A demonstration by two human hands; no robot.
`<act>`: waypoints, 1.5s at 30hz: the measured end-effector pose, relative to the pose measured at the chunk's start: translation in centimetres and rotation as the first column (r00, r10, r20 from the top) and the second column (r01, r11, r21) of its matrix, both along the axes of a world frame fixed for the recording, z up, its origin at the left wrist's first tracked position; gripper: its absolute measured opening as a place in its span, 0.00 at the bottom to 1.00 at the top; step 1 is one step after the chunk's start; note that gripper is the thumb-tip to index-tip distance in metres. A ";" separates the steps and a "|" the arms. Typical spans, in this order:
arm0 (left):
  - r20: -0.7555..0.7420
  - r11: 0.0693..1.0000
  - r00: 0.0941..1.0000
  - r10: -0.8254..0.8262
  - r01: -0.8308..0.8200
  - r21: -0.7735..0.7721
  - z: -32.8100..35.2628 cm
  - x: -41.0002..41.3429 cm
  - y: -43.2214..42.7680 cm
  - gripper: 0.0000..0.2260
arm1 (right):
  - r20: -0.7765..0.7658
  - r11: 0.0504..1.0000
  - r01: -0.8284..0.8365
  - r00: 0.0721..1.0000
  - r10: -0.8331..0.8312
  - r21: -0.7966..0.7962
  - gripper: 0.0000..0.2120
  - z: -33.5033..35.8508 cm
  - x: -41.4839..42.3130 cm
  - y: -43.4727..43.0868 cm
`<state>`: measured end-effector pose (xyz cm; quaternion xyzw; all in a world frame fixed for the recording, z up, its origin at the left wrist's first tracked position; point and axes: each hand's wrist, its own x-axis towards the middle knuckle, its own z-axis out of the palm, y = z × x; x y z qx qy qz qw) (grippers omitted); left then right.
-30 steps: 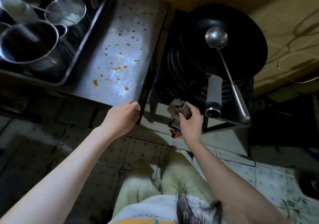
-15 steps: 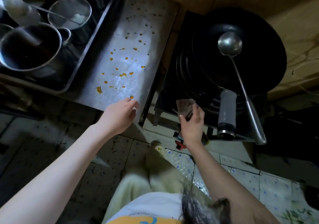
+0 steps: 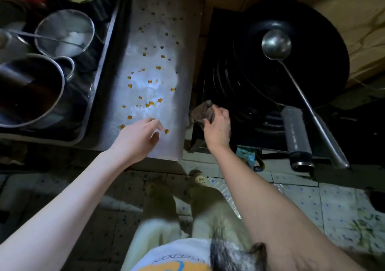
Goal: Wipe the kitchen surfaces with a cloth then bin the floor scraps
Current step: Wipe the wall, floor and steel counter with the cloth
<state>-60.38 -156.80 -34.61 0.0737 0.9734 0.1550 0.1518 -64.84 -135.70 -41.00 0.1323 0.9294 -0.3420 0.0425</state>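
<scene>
Brown cloth (image 3: 203,112): bunched in your right hand (image 3: 217,127), just beyond the fingertips, at the stove's (image 3: 220,41) near-left corner beside the table (image 3: 166,30).
Right fingers: curled, pinching the cloth's near fold.
Left hand (image 3: 137,139): fingers apart and relaxed over the table's near edge, orange spills (image 3: 150,103) just ahead of them.
Handling: likely soft, light and limp; take a full handful, not a corner.
Lie: crumpled, with no clear long axis; the bulk points away from you, toward the table.
</scene>
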 end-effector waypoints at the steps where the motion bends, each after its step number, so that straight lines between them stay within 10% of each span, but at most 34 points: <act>1: 0.002 1.000 1.000 -0.012 0.012 0.002 0.0 -0.3 -0.6 0.09 | -0.013 0.999 0.036 0.999 -0.036 0.009 0.24 0.0 0.2 -0.1; 13: -0.031 0.985 0.985 -0.171 0.171 0.017 0.3 -3.2 -4.9 0.09 | -0.057 0.858 0.513 0.857 -0.512 -0.001 0.19 -0.1 4.1 2.4; 37: -0.105 1.000 0.994 0.007 -0.007 0.000 1.1 1.9 -10.5 0.09 | -0.068 0.955 0.001 0.997 -0.023 -0.297 0.19 4.7 5.2 -8.4; 45: -0.132 0.996 0.988 0.086 -0.081 0.044 1.0 4.9 -13.3 0.07 | -0.008 0.998 -0.022 1.000 0.022 -0.065 0.23 0.9 6.1 -11.4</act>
